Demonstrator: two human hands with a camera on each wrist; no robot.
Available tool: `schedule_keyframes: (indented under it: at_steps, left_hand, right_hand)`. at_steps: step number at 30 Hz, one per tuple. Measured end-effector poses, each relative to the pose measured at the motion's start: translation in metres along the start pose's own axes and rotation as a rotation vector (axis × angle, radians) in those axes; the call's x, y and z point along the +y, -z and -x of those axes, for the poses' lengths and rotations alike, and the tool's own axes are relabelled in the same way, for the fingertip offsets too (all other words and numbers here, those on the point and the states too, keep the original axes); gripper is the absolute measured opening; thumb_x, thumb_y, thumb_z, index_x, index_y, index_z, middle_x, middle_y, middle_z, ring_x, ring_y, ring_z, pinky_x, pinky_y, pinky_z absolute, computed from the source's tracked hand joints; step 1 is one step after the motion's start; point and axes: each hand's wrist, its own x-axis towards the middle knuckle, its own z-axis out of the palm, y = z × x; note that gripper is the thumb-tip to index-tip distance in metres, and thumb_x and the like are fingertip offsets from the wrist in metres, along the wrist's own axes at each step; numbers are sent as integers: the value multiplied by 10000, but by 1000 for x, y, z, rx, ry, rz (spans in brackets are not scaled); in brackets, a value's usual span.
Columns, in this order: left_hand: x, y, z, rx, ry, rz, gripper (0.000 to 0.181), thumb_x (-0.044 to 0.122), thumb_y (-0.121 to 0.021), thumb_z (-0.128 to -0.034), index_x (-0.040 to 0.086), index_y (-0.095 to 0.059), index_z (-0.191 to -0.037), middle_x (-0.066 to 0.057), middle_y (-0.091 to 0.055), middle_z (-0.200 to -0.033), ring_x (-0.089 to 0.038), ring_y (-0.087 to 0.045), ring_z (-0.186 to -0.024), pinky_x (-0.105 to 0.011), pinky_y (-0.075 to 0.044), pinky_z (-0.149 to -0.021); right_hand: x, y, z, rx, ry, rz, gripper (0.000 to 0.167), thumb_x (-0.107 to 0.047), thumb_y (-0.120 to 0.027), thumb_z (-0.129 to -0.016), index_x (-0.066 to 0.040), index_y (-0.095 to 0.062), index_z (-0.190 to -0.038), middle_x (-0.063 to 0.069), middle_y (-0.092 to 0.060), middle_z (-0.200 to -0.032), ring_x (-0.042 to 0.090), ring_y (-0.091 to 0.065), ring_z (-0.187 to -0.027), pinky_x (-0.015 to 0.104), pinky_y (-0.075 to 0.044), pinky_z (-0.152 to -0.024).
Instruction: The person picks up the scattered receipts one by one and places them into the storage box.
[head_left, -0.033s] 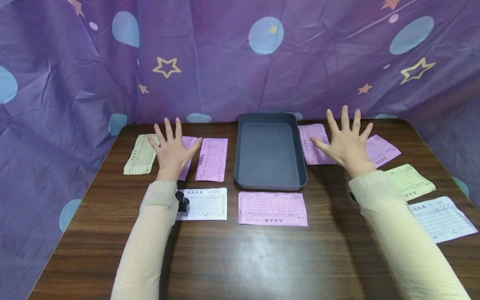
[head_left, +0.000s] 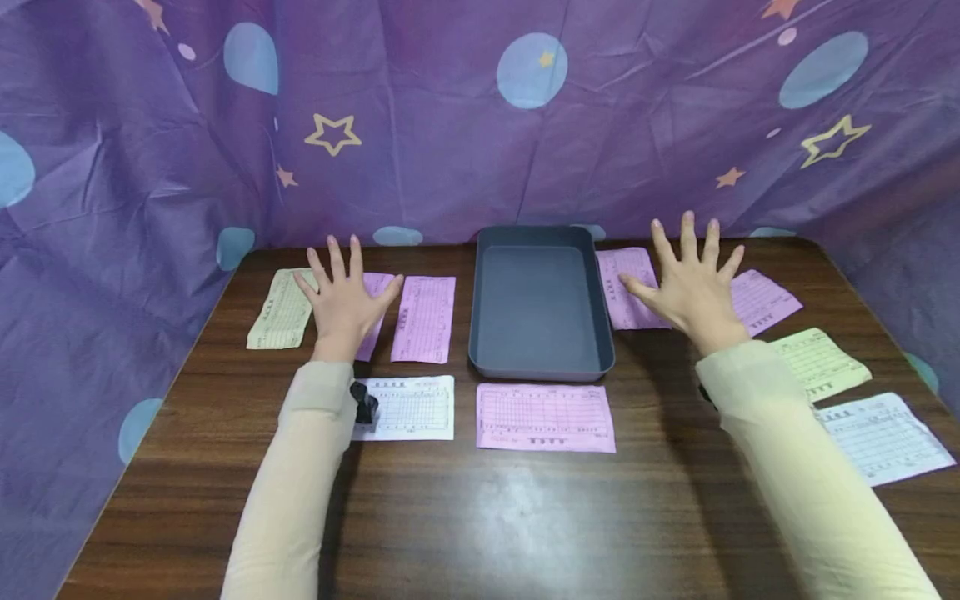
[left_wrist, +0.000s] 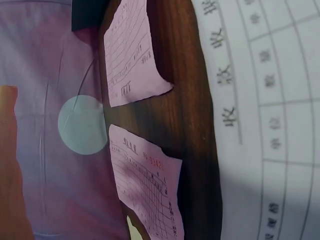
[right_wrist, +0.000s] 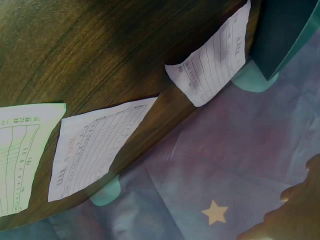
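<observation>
Shifted only a hair toward the left edge of the bench [head_left: 420, 508] since the earlier frame, the left hand [head_left: 345, 304] and right hand [head_left: 696, 293] are both spread wide. The left shows over a pink slip [head_left: 377, 284] and a yellowish slip [head_left: 279, 312] near the far-left corner; the right partly covers another pink slip [head_left: 628, 313], beside the grey tray [head_left: 542, 308] at the far edge.

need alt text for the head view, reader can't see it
A person's left hand and right hand, fingers spread and holding nothing, reach over a brown table on either side of a dark grey tray. Pink, white and yellow-green printed slips lie beside and before it, with a purple patterned cloth behind.
</observation>
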Motion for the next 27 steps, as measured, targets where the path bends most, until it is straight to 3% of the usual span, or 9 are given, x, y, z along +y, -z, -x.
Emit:
schedule_keyframes:
  at_steps: [9,17,23,27]
  left_hand:
    - [-9,0,2,-38,16,-15,939,720,-341,-883,168,34,-1544,-179,86,-1609,-442,160,-1452,-699,76,-1144]
    - [-15,-1,6,-31,-9,-60,923,671,-391,-900,146,11,-1545,-190,60,-1609,-453,130,-1453,-690,71,-1152]
    - [-22,0,6,-26,-28,-83,897,629,-403,-913,125,-15,-1545,-196,26,-1610,-466,80,-1459,-690,13,-1160]
    - [-33,3,10,9,-38,-56,882,588,-447,-912,103,-66,-1542,-221,-52,-1602,-483,11,-1457,-680,-32,-1167]
  right_hand:
    - [0,-8,-2,-14,-7,-31,900,-656,-421,-889,-174,-37,-1546,254,112,-1580,519,155,-1421,794,103,-1051]
    - [-2,-8,-3,-3,-8,-201,920,-635,-411,-909,-108,1,-1541,305,68,-1567,547,108,-1414,738,25,-1118]
    - [-11,-4,-3,2,-30,-388,808,-437,-481,-946,36,-138,-1504,354,-191,-1518,541,-187,-1389,631,-185,-1162]
    - [-17,-5,-1,-32,-80,-530,644,-333,-463,-970,71,-301,-1445,332,-402,-1424,459,-437,-1290,526,-401,-1076]
